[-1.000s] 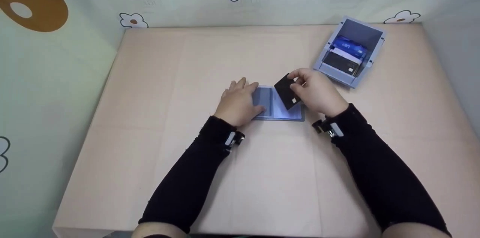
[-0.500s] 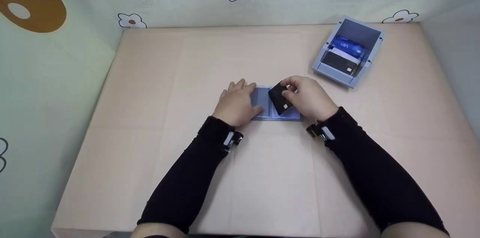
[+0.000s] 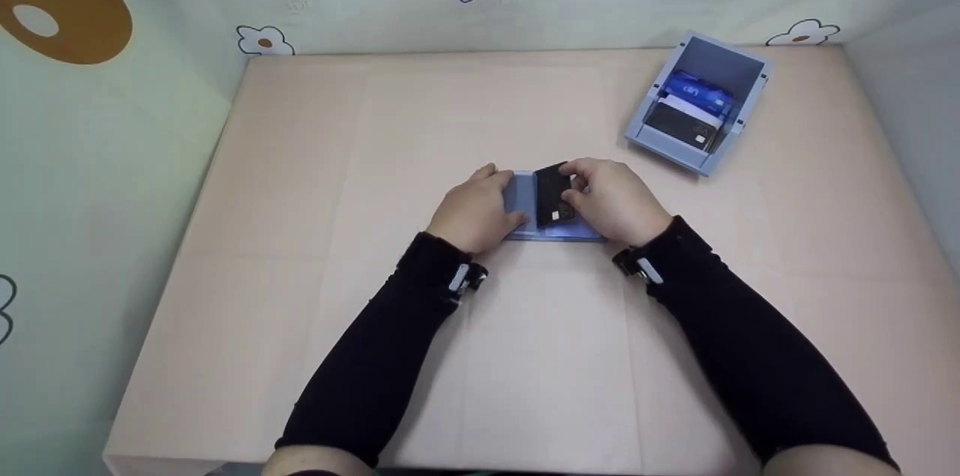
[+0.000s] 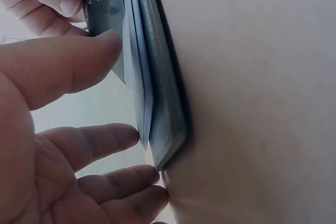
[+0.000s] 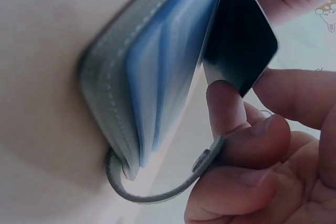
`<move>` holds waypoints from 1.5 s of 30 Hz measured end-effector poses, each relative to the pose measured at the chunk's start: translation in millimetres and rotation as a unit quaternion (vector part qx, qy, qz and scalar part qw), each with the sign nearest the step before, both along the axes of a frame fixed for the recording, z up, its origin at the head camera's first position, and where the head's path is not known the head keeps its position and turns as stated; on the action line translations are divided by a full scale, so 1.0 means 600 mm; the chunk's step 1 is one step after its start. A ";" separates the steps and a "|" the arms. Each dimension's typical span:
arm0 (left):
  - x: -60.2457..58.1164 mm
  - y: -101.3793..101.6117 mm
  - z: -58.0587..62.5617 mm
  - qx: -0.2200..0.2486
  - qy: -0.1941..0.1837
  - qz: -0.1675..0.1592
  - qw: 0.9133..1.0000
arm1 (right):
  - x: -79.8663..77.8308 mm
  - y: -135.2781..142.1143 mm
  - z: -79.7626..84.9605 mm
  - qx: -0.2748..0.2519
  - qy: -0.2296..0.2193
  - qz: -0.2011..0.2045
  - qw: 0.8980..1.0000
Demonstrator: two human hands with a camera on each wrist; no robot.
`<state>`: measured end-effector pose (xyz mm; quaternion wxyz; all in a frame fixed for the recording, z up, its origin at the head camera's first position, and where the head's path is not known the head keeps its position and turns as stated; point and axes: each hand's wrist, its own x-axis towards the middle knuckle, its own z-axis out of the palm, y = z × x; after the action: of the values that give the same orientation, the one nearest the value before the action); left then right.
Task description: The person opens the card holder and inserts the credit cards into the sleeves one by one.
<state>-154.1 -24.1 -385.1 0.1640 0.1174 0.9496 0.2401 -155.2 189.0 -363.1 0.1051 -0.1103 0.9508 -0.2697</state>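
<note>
1. Pinches a black card (image 3: 552,195) between thumb and fingers of the right hand (image 3: 616,199).
2. Has carried this card leftward during the last second, and turned it from a strong slant to nearly parallel with the fold of the card holder (image 3: 521,199).
3. To judge from this: done, more or less, with the aligning, and probably now at fitting the card to the right half of the holder. Cannot tell whether any card edge is already inside a pocket.
4. Reaches in with the right hand from the near edge, right of the holder, fingertips at the card's upper right corner and right side.
5. Keeps the left hand (image 3: 472,206) in almost the same place, laid over the holder's left edge, fingers mostly straight, thumb toward the fold, steadying it seemingly.
6. Beside the right fingers, in the right wrist view: a curved strap (image 5: 157,198) of the holder. Cannot tell if touched.
7. Has the holder lying open on the table (image 3: 262,258), about midway between left and right edges, well apart from the near edge.
8. Toward the table's far right corner: a grey-blue box (image 3: 671,155), unmoved, with a blue card (image 3: 697,92) and another dark card (image 3: 679,126) inside.
</note>
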 end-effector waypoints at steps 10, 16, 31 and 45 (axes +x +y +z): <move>0.001 0.000 0.001 -0.005 0.006 -0.003 1.000 | 0.006 -0.007 -0.002 0.024 0.008 0.011 1.000; 0.001 -0.001 0.003 -0.012 0.010 -0.009 1.000 | 0.008 -0.010 -0.004 0.054 0.031 0.012 0.998; 0.000 0.000 0.002 -0.015 0.007 -0.005 1.000 | 0.013 -0.015 0.000 0.079 0.023 0.067 0.994; 0.003 -0.002 0.004 -0.011 0.004 -0.004 1.000 | 0.021 -0.013 0.007 0.105 0.046 0.142 0.983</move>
<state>-152.6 -25.2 -382.6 0.1626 0.1200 0.9522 0.2290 -142.4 181.2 -358.9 0.1092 -0.2451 0.9522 -0.1457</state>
